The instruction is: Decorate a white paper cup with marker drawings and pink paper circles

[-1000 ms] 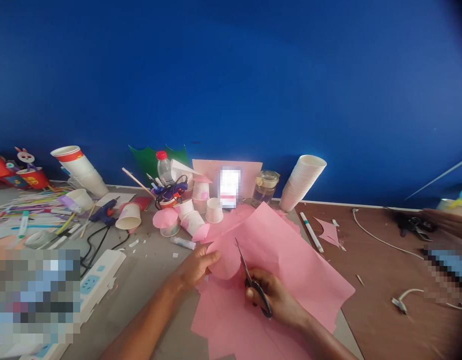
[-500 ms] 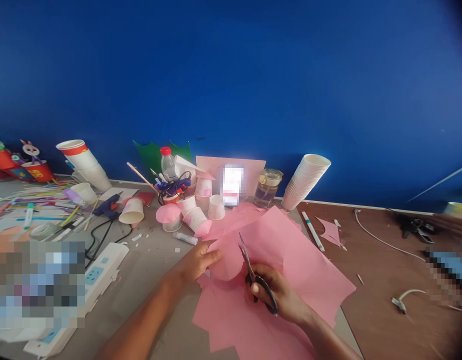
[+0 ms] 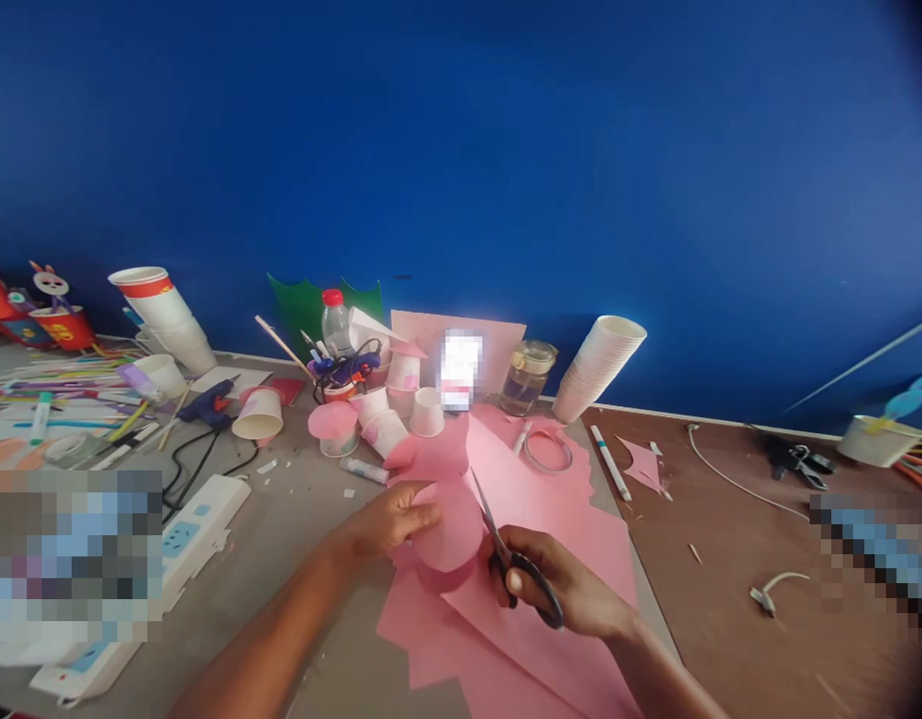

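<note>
White paper cups (image 3: 429, 412) crowd the counter's back edge, glue gun (image 3: 206, 404) and power strip (image 3: 180, 539) off left, tape roll (image 3: 546, 451) lying on the paper. Pink paper sheet (image 3: 557, 529) lies loose and uneven near the counter's front, rounded piece (image 3: 455, 529) held closely by left hand (image 3: 390, 521); right hand (image 3: 531, 584) grips black-handled scissors (image 3: 488, 524), blades at the curved edge, paper between both hands

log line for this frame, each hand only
left hand: holds rounded pink paper | right hand: holds black-handled scissors beside paper edge
</note>
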{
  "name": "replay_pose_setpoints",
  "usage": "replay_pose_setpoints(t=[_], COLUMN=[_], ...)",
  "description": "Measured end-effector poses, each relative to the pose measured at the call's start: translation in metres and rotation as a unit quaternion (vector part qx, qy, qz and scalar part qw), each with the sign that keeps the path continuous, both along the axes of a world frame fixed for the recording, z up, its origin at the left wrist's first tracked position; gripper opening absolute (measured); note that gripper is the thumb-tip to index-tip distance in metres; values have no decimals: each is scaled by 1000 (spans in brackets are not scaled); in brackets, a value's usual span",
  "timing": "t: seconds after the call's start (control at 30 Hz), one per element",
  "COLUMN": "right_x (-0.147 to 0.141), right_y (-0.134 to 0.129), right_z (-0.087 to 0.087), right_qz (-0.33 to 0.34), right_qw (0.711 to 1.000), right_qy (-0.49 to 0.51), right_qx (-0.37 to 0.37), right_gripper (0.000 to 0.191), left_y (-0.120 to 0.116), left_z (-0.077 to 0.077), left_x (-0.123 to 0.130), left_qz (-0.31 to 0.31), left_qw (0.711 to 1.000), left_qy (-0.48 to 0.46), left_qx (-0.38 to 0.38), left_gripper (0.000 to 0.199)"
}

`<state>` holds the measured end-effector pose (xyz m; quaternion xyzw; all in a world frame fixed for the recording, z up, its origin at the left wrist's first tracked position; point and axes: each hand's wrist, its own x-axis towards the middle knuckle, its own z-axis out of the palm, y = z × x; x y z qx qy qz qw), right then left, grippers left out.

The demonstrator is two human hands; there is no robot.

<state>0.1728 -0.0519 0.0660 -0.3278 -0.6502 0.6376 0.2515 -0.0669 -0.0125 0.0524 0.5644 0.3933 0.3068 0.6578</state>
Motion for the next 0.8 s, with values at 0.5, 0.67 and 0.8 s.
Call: replay_pose_setpoints(t=[0.5,0.67,0.8], right_x=[-2,-6,-5], right_y=[24,28,32], right_z=[-14,-18,-24], right_qz=[53,50,46], right_qw=[998,998,998], right_qy=[34,46,40], right_qx=[5,17,34], right_gripper=[52,52,52], left_y=[4,4,5], left_z=[-10,-14,-8], left_x=[-1,-1,-1], left_qz=[-4,-2,-14], left_qw=[990,990,996], left_qy=[-102,-84,-42], left_qx=[-100,-111,-72], left_gripper=[35,34,34])
